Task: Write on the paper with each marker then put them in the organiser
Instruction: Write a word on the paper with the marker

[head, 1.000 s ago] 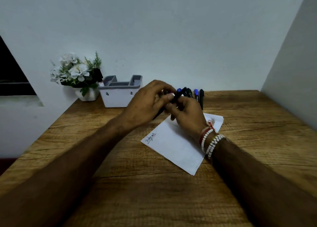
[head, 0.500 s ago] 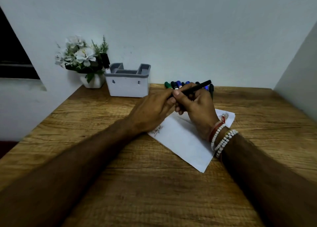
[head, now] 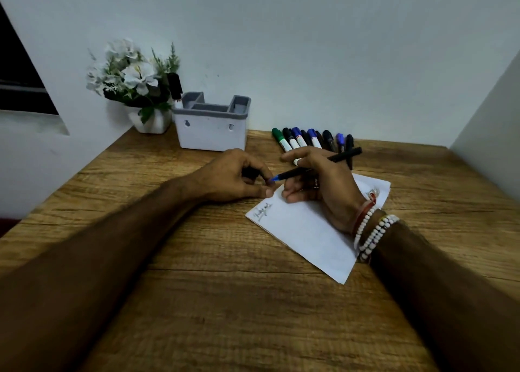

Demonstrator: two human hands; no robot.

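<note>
My right hand (head: pixel 318 186) grips a thin black marker (head: pixel 337 158) whose bare blue tip points left, just above the paper's far corner. My left hand (head: pixel 236 180) rests on the table beside that tip, curled around a dark cap (head: pixel 250 172). The white paper (head: pixel 306 231) lies slanted under my right hand, with a scribble near its left corner. A row of several markers (head: pixel 309 139) lies behind my hands by the wall. To their left stands the white and grey organiser (head: pixel 211 131); its compartments look empty.
A white pot of white flowers (head: pixel 135 84) stands left of the organiser in the corner. A side wall (head: pixel 492 112) closes off the wooden table (head: pixel 225 301) on the right.
The hands have come apart: the cap is off in my left hand and the marker's blue tip is bare. Both hands have dropped toward the paper.
</note>
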